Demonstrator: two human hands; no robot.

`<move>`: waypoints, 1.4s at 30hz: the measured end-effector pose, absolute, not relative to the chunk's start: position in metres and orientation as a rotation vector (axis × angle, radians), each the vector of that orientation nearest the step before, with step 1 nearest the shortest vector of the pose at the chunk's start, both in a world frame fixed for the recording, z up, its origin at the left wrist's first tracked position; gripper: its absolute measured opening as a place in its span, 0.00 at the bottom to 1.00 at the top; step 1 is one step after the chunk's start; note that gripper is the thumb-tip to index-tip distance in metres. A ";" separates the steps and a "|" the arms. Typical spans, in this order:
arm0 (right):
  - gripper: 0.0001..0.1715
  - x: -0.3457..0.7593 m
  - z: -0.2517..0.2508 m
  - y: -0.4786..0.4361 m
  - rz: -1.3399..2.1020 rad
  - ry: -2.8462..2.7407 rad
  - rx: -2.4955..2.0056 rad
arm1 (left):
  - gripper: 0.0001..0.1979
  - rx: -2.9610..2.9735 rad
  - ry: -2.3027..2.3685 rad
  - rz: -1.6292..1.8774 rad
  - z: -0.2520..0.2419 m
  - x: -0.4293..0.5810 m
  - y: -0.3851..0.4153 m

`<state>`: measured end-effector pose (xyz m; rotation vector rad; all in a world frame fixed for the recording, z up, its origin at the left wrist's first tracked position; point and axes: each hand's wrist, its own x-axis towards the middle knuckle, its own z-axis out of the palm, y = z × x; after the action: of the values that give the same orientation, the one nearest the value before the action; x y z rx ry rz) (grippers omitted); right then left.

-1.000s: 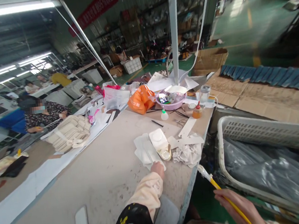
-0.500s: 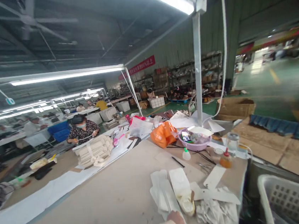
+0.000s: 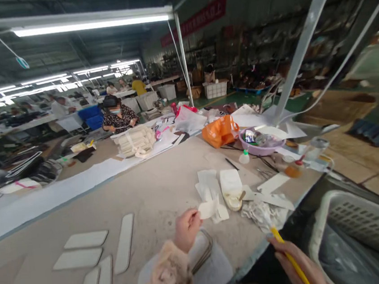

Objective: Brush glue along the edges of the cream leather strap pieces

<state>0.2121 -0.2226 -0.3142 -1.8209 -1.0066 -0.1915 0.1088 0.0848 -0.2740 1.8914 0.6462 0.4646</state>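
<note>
My left hand [image 3: 187, 229], in a light fuzzy sleeve, is closed in a pinch at the edge of a small cream-white piece [image 3: 206, 209]. More white pieces [image 3: 208, 181] lie stacked just behind it. In my right hand [image 3: 298, 261], at the table's front edge, is a yellow-handled brush [image 3: 291, 257]; its pale tip is blurred against the crumpled white cloth [image 3: 262, 211]. An open pot of pale paste [image 3: 233, 202] with a small stick stands between the hands. Below my left wrist, rounded strips [image 3: 203, 251] rest on a white sheet [image 3: 219, 265].
Several flat, pale strips [image 3: 124, 243] lie on the table at left. Toward the back are an orange bag [image 3: 220, 132], a purple basin [image 3: 261, 149] and a green-capped bottle [image 3: 244, 157]. A white plastic basket [image 3: 363, 214] stands at right. A co-worker [image 3: 119, 115] sits across the table.
The view has tilted down and shifted. My left hand has drawn back from the white stack with a small piece. My right hand has come into view with the yellow brush.
</note>
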 end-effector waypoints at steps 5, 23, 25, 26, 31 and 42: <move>0.17 0.223 -0.311 -0.158 0.077 -0.994 -1.667 | 0.13 1.425 0.758 0.452 -0.252 0.014 0.055; 0.18 0.179 -0.400 -0.044 0.588 -1.276 -1.842 | 0.14 1.403 1.745 0.321 -0.388 -0.112 0.035; 0.17 0.178 -0.410 -0.028 0.553 -1.330 -1.864 | 0.12 1.480 1.782 0.278 -0.396 -0.109 0.048; 0.16 0.178 -0.415 -0.021 0.541 -1.350 -1.873 | 0.11 1.496 1.791 0.269 -0.399 -0.108 0.053; 0.15 0.179 -0.427 -0.006 0.513 -1.399 -1.913 | 0.12 1.572 1.813 0.146 -0.407 -0.104 0.068; 0.14 0.186 -0.441 0.000 0.507 -1.458 -2.049 | 0.15 1.614 1.818 -0.048 -0.413 -0.101 0.077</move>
<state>0.1861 -0.0001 -0.4407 -2.0495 -1.4581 0.5067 -0.1014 0.0770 -0.4133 1.6142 1.8176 -0.0482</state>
